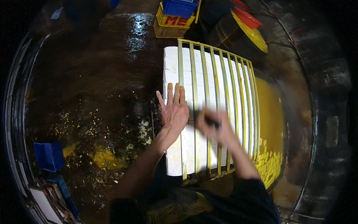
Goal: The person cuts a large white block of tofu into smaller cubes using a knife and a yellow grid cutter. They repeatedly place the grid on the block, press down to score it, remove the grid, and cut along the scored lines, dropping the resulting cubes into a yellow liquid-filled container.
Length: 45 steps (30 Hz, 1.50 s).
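A wide bed of white blocks (pixel 173 159) lies before me, cut by fine lines. Over it rests a rack of parallel yellowish slats (pixel 205 72). My left hand (pixel 175 112) lies flat near the bed's left edge, fingers spread, across the white blocks and the first slat. My right hand (pixel 214 123), blurred, is closed around a small dark object over the middle slats; what kind of object it is cannot be told. To the right of the rack, yellow pieces (pixel 268 165) lie in a vat of yellow liquid (pixel 268 112).
Stacked yellow crates (pixel 170 28) with a blue crate (pixel 180 7) stand beyond the rack. A red basin (pixel 247 18) and a yellow round lid (pixel 249 32) are at upper right. A blue bin (pixel 49 156) stands left on the wet, yellow-spattered floor (pixel 106 84).
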### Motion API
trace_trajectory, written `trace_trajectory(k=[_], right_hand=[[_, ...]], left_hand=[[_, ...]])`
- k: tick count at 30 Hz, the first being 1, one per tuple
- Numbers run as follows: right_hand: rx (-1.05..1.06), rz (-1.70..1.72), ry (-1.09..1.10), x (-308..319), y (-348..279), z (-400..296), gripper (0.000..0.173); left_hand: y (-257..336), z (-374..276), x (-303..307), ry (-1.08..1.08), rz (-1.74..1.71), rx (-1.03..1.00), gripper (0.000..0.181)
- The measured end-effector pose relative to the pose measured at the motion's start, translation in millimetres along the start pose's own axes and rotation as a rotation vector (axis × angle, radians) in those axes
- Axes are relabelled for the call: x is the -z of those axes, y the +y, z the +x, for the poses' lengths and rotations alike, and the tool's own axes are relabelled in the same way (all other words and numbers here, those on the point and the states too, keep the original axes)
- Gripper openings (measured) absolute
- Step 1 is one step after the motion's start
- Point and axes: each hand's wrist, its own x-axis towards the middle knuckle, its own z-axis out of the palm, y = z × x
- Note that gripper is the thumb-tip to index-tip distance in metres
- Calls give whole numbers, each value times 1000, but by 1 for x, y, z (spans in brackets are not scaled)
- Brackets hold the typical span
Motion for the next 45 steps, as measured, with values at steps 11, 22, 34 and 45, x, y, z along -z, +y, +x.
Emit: trace_trajectory(k=[11,22,34,45], right_hand=[[438,-341,615,52,-4,186,41],[127,-100,26,-60,-66,-81,13],[-389,409,657,-206,-16,-289,17],[-710,493,1170,-339,96,-257,31]], left_hand=[[25,-8,8,26,-98,-51,69],[16,-157,73,-361,-324,154,118],[4,-141,73,-263,-321,-301,90],[25,-59,49,-117,-201,-765,53]])
